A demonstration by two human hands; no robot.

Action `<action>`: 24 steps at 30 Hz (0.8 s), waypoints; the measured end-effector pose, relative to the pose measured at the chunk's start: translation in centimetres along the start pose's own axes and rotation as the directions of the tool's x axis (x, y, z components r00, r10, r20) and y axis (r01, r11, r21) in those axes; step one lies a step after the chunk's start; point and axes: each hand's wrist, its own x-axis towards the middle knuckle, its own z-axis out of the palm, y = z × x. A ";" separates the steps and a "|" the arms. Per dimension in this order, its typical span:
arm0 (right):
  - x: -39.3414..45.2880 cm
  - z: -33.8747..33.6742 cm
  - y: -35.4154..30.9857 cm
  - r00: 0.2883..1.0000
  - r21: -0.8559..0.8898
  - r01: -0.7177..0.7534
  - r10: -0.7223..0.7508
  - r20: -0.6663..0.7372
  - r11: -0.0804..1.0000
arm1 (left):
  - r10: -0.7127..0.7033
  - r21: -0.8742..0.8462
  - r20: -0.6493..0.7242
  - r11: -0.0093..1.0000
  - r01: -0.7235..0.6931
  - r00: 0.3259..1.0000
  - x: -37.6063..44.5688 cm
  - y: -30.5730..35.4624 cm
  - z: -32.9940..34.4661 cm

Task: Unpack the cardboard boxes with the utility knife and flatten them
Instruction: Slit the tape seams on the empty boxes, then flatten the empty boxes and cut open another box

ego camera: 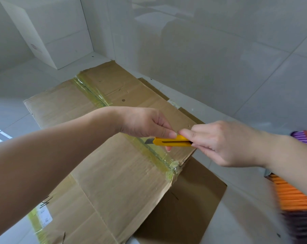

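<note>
— Left forearm, item one: crosses low over the box (114, 173). Left hand (142, 123) pinches the knife (172, 140) near its blade end, thumb on top, one fingertip under.

— Right hand (218, 141)?

— Curled round the knife's rear. Yellow body level, short blade exposed, held just above the taped seam (154, 152), box sealed on the floor.

— Hazard?

— Left fingers sit just beside the blade; a slip while adjusting could likely nick them. Blade pushed out too far might cut the contents.

— Elsewhere?

— Flat cardboard (184, 208) under the box; white box (48, 32) behind.
</note>
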 end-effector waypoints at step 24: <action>6.9 -4.6 -0.6 0.990 -0.178 0.092 -0.070 0.125 0.980 | 0.092 -0.062 -0.029 0.994 -0.094 0.995 -4.6 -2.5 -5.7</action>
